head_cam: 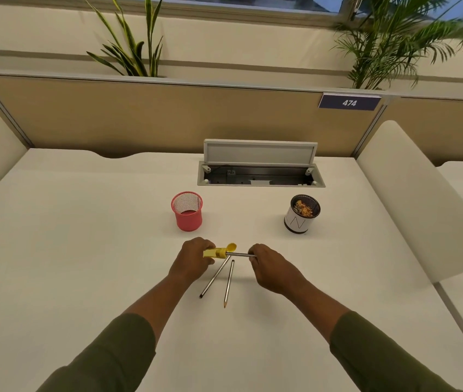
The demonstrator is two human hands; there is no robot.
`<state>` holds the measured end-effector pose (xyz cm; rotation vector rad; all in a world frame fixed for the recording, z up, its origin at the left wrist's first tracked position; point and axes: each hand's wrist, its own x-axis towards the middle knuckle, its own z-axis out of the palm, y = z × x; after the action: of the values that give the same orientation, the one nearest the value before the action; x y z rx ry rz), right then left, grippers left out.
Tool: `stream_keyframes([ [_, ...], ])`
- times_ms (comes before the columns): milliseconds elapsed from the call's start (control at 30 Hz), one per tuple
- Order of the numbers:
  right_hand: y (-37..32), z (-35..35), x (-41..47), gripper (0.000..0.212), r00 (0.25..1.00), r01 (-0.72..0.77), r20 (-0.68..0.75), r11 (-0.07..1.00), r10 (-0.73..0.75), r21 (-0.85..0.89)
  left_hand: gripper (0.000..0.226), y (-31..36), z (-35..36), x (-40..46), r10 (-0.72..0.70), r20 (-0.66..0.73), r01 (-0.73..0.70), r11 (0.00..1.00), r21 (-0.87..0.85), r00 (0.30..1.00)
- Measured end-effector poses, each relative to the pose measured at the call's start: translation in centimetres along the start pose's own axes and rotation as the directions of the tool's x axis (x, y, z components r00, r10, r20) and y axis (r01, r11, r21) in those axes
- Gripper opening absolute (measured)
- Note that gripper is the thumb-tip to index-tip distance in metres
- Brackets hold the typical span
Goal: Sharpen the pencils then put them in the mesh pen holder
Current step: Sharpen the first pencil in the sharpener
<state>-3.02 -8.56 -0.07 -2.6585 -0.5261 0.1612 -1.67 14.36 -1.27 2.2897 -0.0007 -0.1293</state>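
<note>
My left hand (193, 260) grips a yellow sharpener (216, 252) with its lid flipped up. One grey pencil (238, 254) lies level with its tip inside the sharpener, and my right hand (269, 267) pinches its other end. Two more pencils rest on the white desk below the hands: one (215, 276) slants left, the other (229, 282) points its sharpened tip toward me. The pink mesh pen holder (187, 211) stands upright beyond my left hand and looks empty.
A white cup (301, 213) holding pencil shavings stands to the right of the holder. An open cable hatch (261, 165) lies behind both. White side dividers (411, 193) and a tan back panel bound the desk (83, 236).
</note>
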Motion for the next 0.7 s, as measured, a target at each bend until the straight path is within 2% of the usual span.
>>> stream_keyframes([
  [133,-0.1,-1.2,0.1,0.017,0.978,0.184,-0.058,0.961,-0.200,-0.205,0.022,-0.5,-0.5,0.3,0.051,0.062,-0.058,0.992,0.108,0.997],
  [233,-0.1,-2.2,0.2,0.010,0.939,0.295,-0.078,0.900,-0.335,-0.321,0.017,-0.6,-0.8,0.4,0.061,0.210,-0.101,0.978,0.184,0.976],
  [333,0.4,-2.5,0.3,0.010,0.889,0.387,-0.084,0.837,-0.450,-0.385,0.012,-0.4,-1.0,0.2,0.075,0.314,-0.188,0.919,0.345,0.946],
  [467,0.4,-2.8,0.5,0.014,0.869,0.420,-0.037,0.774,-0.494,-0.473,0.013,0.0,-1.0,0.1,0.150,0.328,-0.305,0.813,0.496,0.933],
  [600,-0.6,-3.1,0.7,0.019,0.948,0.274,-0.064,0.899,-0.313,-0.341,0.010,0.4,-1.1,0.3,0.205,0.274,-0.322,0.800,0.506,0.940],
  [633,-1.2,-2.9,0.8,0.024,0.978,0.183,-0.055,0.954,-0.201,-0.239,0.009,0.5,-1.2,0.4,0.219,0.266,-0.330,0.794,0.511,0.939],
  [667,-1.8,-2.9,1.0,0.029,1.000,0.031,0.004,0.998,-0.031,-0.056,0.009,0.5,-1.3,0.5,0.231,0.261,-0.338,0.786,0.518,0.937],
  [700,-2.3,-2.9,1.3,0.032,0.983,-0.175,0.080,0.966,0.162,0.192,0.009,0.5,-1.5,0.6,0.242,0.259,-0.346,0.778,0.523,0.935],
])
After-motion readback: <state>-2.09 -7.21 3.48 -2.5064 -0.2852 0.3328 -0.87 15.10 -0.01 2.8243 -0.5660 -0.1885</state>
